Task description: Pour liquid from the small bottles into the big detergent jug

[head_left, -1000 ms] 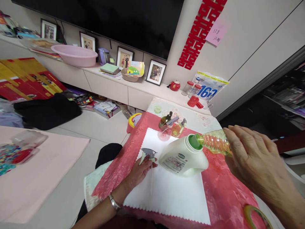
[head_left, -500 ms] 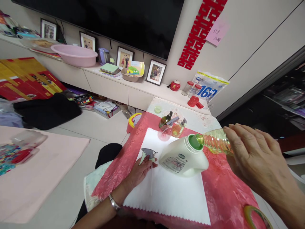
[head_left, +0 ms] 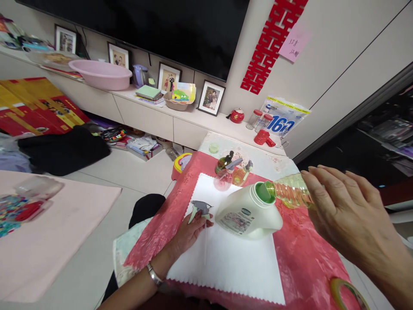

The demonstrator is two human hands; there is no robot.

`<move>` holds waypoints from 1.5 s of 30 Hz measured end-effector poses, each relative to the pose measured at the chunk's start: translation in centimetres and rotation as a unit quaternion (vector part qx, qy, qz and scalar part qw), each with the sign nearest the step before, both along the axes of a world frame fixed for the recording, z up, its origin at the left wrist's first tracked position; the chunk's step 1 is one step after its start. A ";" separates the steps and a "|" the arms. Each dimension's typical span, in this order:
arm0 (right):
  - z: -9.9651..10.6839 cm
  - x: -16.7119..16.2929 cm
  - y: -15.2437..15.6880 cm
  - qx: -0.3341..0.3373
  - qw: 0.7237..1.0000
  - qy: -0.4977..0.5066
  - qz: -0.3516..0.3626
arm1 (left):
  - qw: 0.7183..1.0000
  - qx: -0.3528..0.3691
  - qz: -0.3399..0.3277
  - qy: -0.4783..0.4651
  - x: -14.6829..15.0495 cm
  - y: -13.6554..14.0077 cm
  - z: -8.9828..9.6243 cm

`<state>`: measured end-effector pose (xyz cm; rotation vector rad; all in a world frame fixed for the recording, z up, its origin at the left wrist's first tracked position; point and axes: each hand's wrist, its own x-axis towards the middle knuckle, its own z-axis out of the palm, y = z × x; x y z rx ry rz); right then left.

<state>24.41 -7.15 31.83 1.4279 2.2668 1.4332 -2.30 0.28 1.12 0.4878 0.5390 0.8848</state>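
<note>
In my right hand (head_left: pixel 345 211) is a clear ribbed bottle (head_left: pixel 292 189), tipped on its side with yellowish liquid in it. Its neck rests at the open mouth of a large pale green jug (head_left: pixel 248 215), which stands slightly tilted on a white scalloped sheet (head_left: pixel 232 267). My left hand (head_left: pixel 190 232) lies low beside the jug, fingers closed on a grey and pale green spray trigger head (head_left: pixel 201 209) whose thin tube hangs down over the sheet. Whether liquid is flowing is hard to make out.
Behind the jug stand a pink spray bottle (head_left: pixel 224 177), an amber spray bottle (head_left: pixel 241 174) and a dark green bottle (head_left: pixel 222 162). A tape roll (head_left: pixel 346 292) lies at the red tablecloth's (head_left: pixel 309 258) front right. A pale pink table (head_left: pixel 64 241) is at left.
My right hand and the bottle have shifted very slightly. The jug and my left hand with the spray trigger head stay where they were.
</note>
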 end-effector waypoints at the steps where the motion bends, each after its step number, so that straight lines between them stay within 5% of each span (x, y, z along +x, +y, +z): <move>1: 0.0 0.0 0.0 -0.002 1.000 -0.001 -0.001 | 1.000 0.000 0.000 0.000 0.0 0.0 0.0; 45: 2.5 -1.2 -0.2 -0.053 0.998 -0.034 0.000 | 1.000 0.007 0.001 -0.003 0.0 -0.1 0.5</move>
